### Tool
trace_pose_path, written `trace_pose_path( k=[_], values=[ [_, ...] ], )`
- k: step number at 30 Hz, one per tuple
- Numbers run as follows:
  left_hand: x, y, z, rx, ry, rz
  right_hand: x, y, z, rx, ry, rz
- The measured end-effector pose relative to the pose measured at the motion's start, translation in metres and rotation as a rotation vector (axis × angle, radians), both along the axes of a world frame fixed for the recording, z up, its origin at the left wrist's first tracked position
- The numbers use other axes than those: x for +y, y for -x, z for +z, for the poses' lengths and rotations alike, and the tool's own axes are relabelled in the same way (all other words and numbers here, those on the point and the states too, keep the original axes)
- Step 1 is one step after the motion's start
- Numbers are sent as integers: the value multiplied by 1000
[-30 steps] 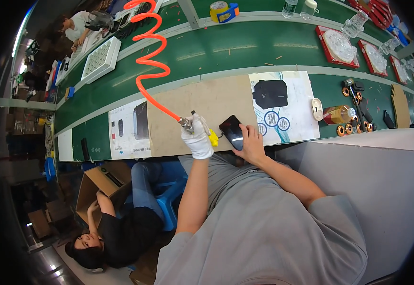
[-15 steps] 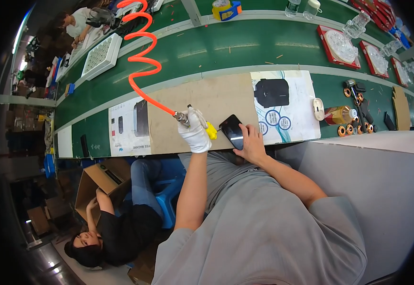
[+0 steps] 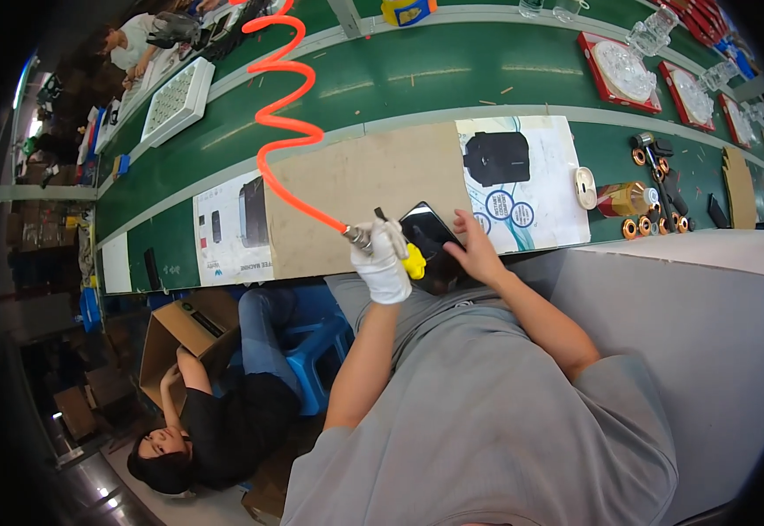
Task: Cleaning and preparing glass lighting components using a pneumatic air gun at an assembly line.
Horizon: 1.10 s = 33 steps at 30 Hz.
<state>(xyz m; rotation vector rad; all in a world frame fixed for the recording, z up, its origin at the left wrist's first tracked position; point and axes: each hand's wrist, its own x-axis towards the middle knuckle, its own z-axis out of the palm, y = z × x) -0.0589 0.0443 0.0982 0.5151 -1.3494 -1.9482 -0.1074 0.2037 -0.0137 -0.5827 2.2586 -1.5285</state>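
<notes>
Gloved fingers (image 3: pixel 390 235) of my left hand (image 3: pixel 385 267) are wrapped around an air tool (image 3: pixel 358 238), its metal fitting joined to an orange coiled hose (image 3: pixel 291 118) that climbs toward the top of my view. A yellow part (image 3: pixel 414 261) juts out on the right of the white glove, close to a black glossy device (image 3: pixel 427 224). That device, flat and shaped like a phone, lies tilted at the near edge of the brown board (image 3: pixel 356 184), between my two hands. My right hand (image 3: pixel 480 254) is bare, its thumb and forefinger spread wide at the device's right side; whether the thumb touches it, I can't tell from this angle.

White printed sheets flank the board on the green surface (image 3: pixel 174 263): one left (image 3: pixel 217 250), one right (image 3: pixel 544 167). Further right I have a white oval piece (image 3: pixel 585 188), an amber bottle (image 3: pixel 621 201) on its side and some copper-coloured rings (image 3: pixel 630 229) near a dark-handled tool (image 3: pixel 670 190). Beyond them, clear glassy pieces (image 3: pixel 621 72) sit on red trays. At lower left a person in a black top (image 3: pixel 240 430) reaches into a cardboard box (image 3: pixel 161 337), beside a blue stool (image 3: pixel 322 351).
</notes>
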Motion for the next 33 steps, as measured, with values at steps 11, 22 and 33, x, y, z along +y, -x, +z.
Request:
trace_pose_path(
  k=[11, 22, 33],
  values=[
    [32, -29, -7, 0, -83, -121, 52, 1, -14, -51, -516, 49],
    [24, -8, -3, 65, -122, -115, 53, -13, -13, -151, -455, 81],
    [-29, 50, 2, 47, -13, 123, 54, -12, -14, -144, -441, 83]
  ],
)
